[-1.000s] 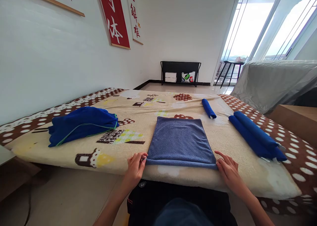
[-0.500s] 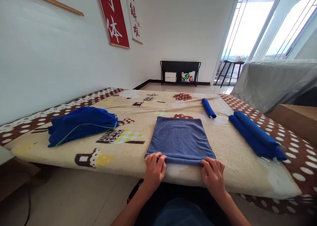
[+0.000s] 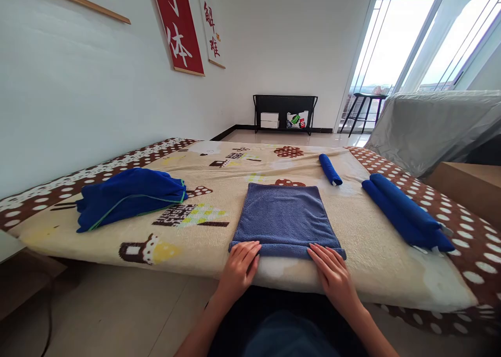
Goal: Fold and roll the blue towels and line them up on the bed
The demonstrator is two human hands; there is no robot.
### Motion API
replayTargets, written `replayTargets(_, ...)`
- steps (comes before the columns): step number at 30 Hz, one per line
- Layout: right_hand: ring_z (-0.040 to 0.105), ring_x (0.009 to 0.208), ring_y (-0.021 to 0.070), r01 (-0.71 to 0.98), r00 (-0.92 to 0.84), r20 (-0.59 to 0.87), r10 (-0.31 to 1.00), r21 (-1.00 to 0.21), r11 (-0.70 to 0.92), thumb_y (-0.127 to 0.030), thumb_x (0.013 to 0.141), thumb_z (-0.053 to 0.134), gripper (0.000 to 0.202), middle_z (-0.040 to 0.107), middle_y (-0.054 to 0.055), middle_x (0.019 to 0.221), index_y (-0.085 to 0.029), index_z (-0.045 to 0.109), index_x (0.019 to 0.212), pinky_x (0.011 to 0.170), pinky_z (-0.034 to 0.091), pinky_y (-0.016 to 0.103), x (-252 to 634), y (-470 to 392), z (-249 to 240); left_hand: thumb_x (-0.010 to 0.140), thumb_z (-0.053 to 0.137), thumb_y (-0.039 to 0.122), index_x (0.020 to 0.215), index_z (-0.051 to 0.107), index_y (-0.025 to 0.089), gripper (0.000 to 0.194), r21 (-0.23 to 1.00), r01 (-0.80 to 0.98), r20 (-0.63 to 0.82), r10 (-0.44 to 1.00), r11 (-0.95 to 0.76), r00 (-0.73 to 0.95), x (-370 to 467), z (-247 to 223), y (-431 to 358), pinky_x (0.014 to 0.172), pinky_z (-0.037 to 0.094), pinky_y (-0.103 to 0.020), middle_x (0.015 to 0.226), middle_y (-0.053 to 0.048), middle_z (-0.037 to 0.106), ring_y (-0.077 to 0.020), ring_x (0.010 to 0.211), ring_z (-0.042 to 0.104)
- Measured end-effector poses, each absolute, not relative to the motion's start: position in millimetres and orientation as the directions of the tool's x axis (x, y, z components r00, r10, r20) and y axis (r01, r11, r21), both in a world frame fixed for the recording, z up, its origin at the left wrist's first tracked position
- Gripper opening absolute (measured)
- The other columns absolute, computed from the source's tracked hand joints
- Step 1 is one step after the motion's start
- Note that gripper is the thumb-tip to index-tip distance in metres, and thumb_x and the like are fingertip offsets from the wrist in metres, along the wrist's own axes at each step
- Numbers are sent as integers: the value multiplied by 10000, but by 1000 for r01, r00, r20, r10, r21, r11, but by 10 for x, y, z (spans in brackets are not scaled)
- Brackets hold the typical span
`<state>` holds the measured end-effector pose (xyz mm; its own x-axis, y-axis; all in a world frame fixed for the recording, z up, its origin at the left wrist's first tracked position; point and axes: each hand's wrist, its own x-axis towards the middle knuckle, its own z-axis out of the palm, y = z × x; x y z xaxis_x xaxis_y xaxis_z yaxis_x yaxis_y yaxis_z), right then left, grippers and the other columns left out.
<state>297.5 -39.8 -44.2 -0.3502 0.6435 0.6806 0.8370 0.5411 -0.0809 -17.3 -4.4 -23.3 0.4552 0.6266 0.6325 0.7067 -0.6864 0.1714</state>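
A grey-blue towel (image 3: 284, 213) lies flat on the bed, its near edge rolled into a narrow band. On the left end of that band rests my left hand (image 3: 239, 265), fingers extended side by side on top. My right hand (image 3: 332, 269) lies the same way near the band's right end, fingers stretched out over it. The roll's right tip shows just beyond the right fingers. Both thumbs are on the near side, low against the roll.
A crumpled blue cloth (image 3: 131, 198) with green edging lies left. To the right are a small blue roll (image 3: 330, 170) and larger blue rolls (image 3: 407, 211). The blanket's front edge (image 3: 188, 265) runs close to me. A cardboard box (image 3: 465, 190) stands beyond the bed's right side.
My fingers have gone from pinching the towel's near edge to lying flatter on the rolled band. My right hand has shifted slightly left, and the roll's right end is now uncovered.
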Motion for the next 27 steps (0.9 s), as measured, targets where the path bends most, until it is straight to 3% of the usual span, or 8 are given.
replayTargets(4, 541, 1282, 218, 877, -269, 726, 633, -87, 472, -147, 924, 509, 572, 567, 42, 1396, -266, 413, 1475, 1079, 421, 445, 3150, -461, -515, 969, 463, 163, 1357, 525, 245, 401, 134, 803, 641, 669, -580, 376, -472, -286, -87, 1093, 326, -467, 1312, -74, 649, -240, 1245, 572)
replayTargets(8, 543, 1279, 232, 876, -229, 752, 619, -118, 468, -161, 899, 552, 556, 589, 65, 1367, -226, 454, 1442, 1080, 435, 469, 2862, -465, -431, 978, 478, 198, 1367, 536, 242, 396, 103, 871, 654, 692, -481, 305, -182, -196, -204, 1144, 213, -542, 1334, -78, 639, -275, 1285, 549)
replayTargets(12, 496, 1330, 203, 793, -356, 677, 644, -146, 591, -151, 914, 492, 501, 552, 60, 1412, -197, 488, 1413, 1103, 438, 422, 2393, -409, -261, 982, 459, 228, 1446, 457, 191, 466, 87, 716, 547, 634, -693, 547, 362, -55, -227, 1115, 352, -461, 1430, -108, 553, -238, 1348, 494)
replayTargets(14, 512, 1314, 201, 796, -348, 652, 674, -175, 580, -185, 938, 468, 464, 556, 68, 1406, -191, 504, 1401, 1098, 443, 415, 2292, -364, -211, 984, 438, 227, 1461, 437, 168, 481, 107, 676, 521, 620, -729, 586, 504, -29, -181, 1098, 401, -434, 1451, -119, 529, -228, 1353, 488)
replayTargets(19, 538, 1291, 228, 887, -251, 640, 726, -148, 437, -331, 977, 473, 446, 584, 63, 1377, -217, 511, 1406, 1088, 420, 429, 2639, -290, -271, 1001, 416, 255, 1426, 491, 195, 436, 132, 784, 548, 704, -607, 452, 219, -133, -55, 1112, 377, -453, 1439, -95, 546, -239, 1346, 495)
replayTargets(23, 547, 1282, 237, 950, -154, 672, 724, -101, 295, -406, 977, 471, 458, 596, 67, 1362, -230, 524, 1397, 1106, 368, 431, 3087, -333, -407, 995, 430, 234, 1411, 511, 221, 424, 129, 872, 609, 732, -472, 306, -256, -285, -46, 1140, 277, -502, 1414, -96, 570, -263, 1337, 503)
replayTargets(27, 537, 1293, 251, 972, -124, 681, 722, -63, 227, -399, 972, 485, 454, 598, 76, 1357, -225, 525, 1389, 1160, 232, 488, 3219, -402, -478, 987, 437, 210, 1432, 483, 252, 449, 115, 900, 634, 728, -420, 259, -452, -320, -77, 1155, 180, -550, 1402, -103, 578, -279, 1341, 498)
